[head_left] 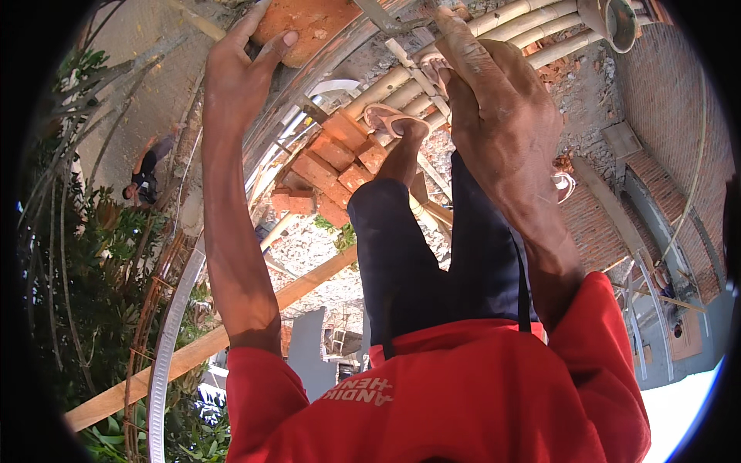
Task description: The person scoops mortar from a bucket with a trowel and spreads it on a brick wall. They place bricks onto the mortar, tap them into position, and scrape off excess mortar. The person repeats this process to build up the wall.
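Observation:
My left hand (243,65) grips an orange-red brick (312,29) at the top of the view, thumb and fingers along its near side; the brick's far part is cut off by the picture edge. To the right, my right hand (502,100) is closed in a fist around the handle of what looks like a trowel (380,15). Its bent metal shank points toward the brick, and the blade is mostly out of view. Below and between my hands lies a pile of bricks (332,166), beside my sandalled foot (397,122).
Bamboo poles (532,31) lie side by side under my feet. A grey bucket (610,23) stands at the upper right. A long wooden plank (208,355) slants across the lower left. Brick walls (671,100) rise at right. Another person (147,174) is far below at left, near leafy branches.

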